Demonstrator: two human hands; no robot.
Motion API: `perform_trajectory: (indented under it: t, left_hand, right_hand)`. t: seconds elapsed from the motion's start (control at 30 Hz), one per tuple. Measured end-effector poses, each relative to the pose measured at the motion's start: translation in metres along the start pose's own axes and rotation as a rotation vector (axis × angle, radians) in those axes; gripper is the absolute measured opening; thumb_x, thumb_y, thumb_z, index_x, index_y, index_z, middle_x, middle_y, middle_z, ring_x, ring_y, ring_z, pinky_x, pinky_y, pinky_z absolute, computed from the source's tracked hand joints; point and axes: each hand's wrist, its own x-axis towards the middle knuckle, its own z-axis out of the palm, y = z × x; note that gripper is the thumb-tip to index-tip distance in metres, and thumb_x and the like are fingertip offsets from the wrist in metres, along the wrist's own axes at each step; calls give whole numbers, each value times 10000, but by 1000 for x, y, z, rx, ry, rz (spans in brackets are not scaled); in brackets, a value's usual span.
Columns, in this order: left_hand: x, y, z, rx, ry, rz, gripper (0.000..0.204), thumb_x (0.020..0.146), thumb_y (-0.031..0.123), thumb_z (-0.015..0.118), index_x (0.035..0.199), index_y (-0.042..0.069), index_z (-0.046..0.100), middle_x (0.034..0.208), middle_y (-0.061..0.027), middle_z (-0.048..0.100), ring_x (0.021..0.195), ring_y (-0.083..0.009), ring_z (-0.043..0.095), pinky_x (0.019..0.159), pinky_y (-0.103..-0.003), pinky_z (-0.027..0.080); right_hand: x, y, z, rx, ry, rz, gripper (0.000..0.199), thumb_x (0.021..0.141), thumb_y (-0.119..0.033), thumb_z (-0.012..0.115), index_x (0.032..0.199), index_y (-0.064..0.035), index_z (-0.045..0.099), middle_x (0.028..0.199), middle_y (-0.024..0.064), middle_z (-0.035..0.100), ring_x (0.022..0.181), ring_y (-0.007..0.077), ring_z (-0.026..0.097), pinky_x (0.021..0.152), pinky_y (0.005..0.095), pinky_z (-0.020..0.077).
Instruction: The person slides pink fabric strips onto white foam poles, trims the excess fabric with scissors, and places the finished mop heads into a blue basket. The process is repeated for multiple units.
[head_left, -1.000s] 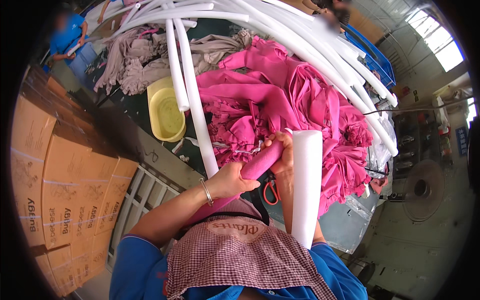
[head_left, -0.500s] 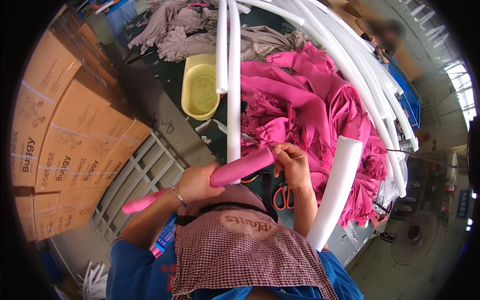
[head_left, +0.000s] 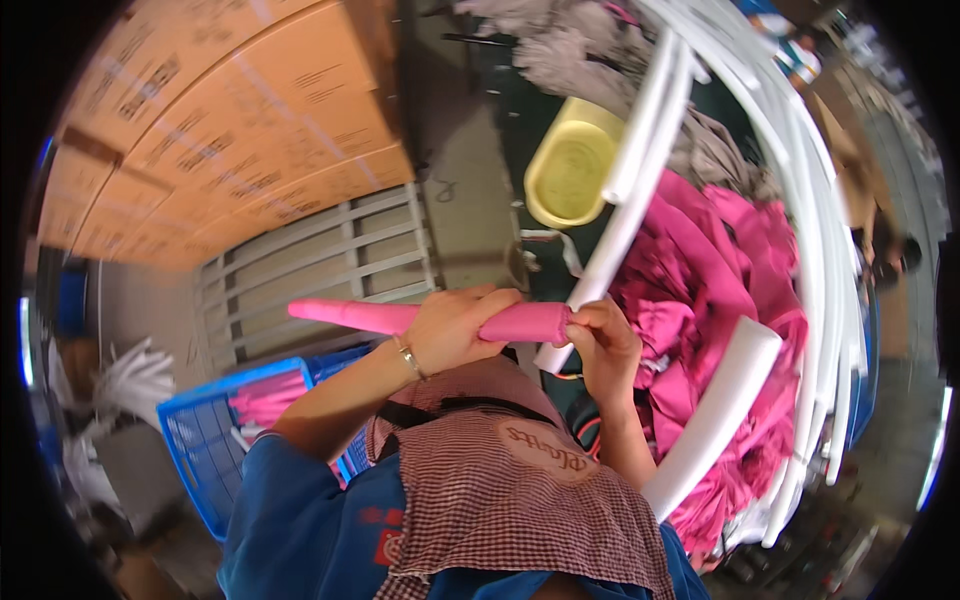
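A pink fabric-covered tube (head_left: pixel 525 323) lies nearly level across my front, its far end pointing left. My left hand (head_left: pixel 462 325) is wrapped around its middle. At the tube's gathered right end, my right hand (head_left: pixel 608 345) pinches the edge of the pink cover between thumb and fingers. Beside my right forearm a thick white foam tube (head_left: pixel 715 415) slants upward; its lower end is hidden near my arm. Behind that hand a heap of pink fabric covers (head_left: pixel 700 270) is piled on the dark table.
A blue basket (head_left: pixel 190 450) with pink tubes stands at my left. Beyond it are a metal slatted rack (head_left: pixel 300 270) and stacked cartons (head_left: pixel 230 130). The table holds a yellow tub (head_left: pixel 570 165), long white foam tubes (head_left: pixel 815 300) and grey fabric (head_left: pixel 580 55).
My view and body have turned left, bringing the blue basket into sight. The pink tube has gone from slanted to nearly level. Both hands keep their hold on it.
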Motion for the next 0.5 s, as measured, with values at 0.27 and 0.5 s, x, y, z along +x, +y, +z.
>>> perform_trajectory:
  t: [0.27,0.5]
  left_hand:
    - [-74,-17,-13,347,0,-331,328,667,228,699,974,198,588,859,-45,587,794,-250,620,667,-391,479]
    - [-195,-49,-8,525,185,-790,349,658,140,653,1000,185,597,879,-26,555,921,-228,551,808,-378,394]
  right_hand:
    - [-13,30,53,-102,-430,167,180,851,-31,547,1005,35,613,962,100,537,737,155,547,627,257,479]
    - [9,53,24,-54,-162,468,183,927,-81,540,1081,-1,597,815,42,587,607,92,556,565,235,520]
